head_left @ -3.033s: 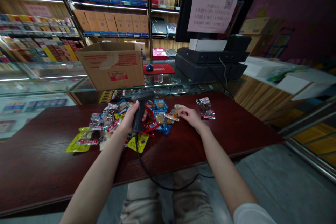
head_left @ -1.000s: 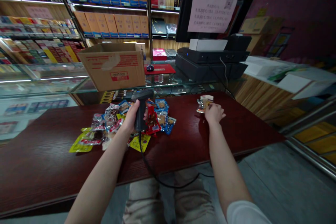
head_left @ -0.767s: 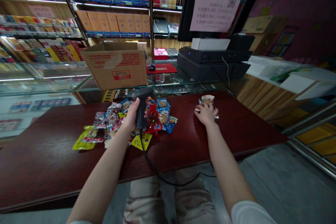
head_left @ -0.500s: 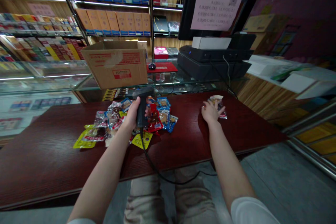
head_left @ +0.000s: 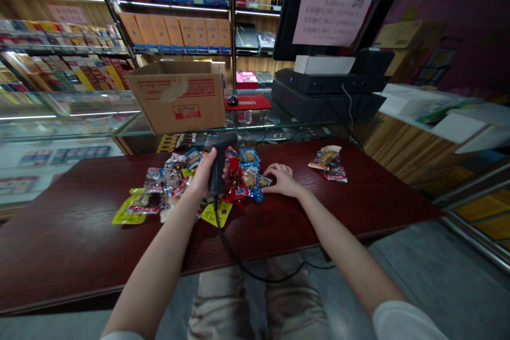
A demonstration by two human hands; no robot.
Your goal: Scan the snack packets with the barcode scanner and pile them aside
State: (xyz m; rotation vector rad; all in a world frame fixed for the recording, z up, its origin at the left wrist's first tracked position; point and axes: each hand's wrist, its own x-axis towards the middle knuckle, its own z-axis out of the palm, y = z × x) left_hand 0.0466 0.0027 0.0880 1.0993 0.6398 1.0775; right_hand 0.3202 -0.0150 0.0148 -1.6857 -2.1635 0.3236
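Observation:
My left hand (head_left: pixel 207 172) is closed round the handle of a black barcode scanner (head_left: pixel 217 170), held over a pile of small snack packets (head_left: pixel 173 172). Its cord hangs down past the table's front edge. At the pile's right side, my right hand (head_left: pixel 282 179) has its thumb and fingers apart about the corner of a blue snack packet (head_left: pixel 263 181). A red packet (head_left: pixel 236 183) and a yellow-green packet (head_left: pixel 216 213) lie beside the scanner. Two further packets (head_left: pixel 327 162) rest apart on the right of the table.
An open cardboard box (head_left: pixel 179 98) stands on the glass counter behind the dark red table (head_left: pixel 274 228). To its right are a mouse (head_left: pixel 232 100) on a red mat and a black cash drawer (head_left: pixel 319 103) below a monitor. Stocked shelves line the back.
My right hand has moved left from the packets at the right to the pile's right edge, leaving those packets on the table. My left hand keeps the scanner in nearly the same place.

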